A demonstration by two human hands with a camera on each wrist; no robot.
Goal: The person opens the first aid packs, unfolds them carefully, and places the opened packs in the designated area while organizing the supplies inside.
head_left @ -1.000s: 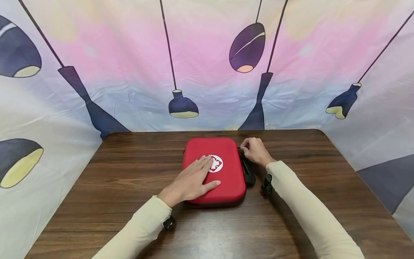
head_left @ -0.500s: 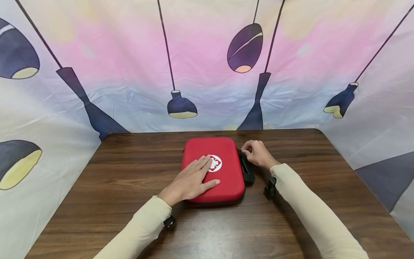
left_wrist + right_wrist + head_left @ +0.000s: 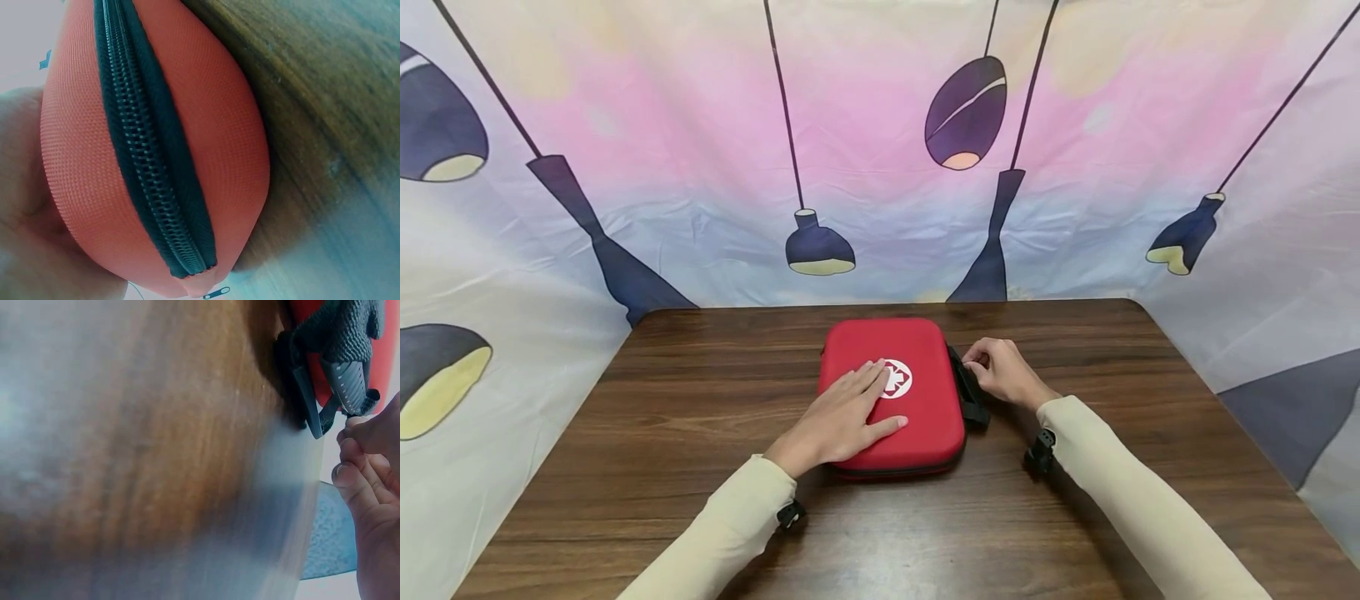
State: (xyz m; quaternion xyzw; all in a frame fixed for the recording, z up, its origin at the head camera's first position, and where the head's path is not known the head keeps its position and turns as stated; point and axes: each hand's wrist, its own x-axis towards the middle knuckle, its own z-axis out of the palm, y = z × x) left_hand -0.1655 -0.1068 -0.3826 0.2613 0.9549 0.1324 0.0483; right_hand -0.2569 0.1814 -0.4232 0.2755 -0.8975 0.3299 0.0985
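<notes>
A red zippered first-aid case [image 3: 925, 350] with a white emblem lies flat on the wooden table. My left hand [image 3: 838, 421] rests flat on its lid, fingers straight and thumb spread. At the case's right side, my right hand [image 3: 1006, 372] pinches the zipper pull, mostly hidden by its fingertips, beside the black carry handle [image 3: 973, 404]. In the right wrist view, the pinching fingertips [image 3: 351, 425] sit right at the end of the ribbed handle [image 3: 350, 344]. Black zipper teeth [image 3: 147, 150] run closed along the side seen in the left wrist view; another small metal pull [image 3: 217, 292] hangs near the corner.
The dark wooden table [image 3: 700, 417] extends around the case to its far edge. Behind and at both sides hangs a fabric backdrop [image 3: 880, 125] printed with lamps. Each wrist carries a small black camera [image 3: 1041, 454].
My right hand has moved a little toward me along the case's right side, keeping its pinch. The left hand stays on the lid. The whole view has shifted slightly.
</notes>
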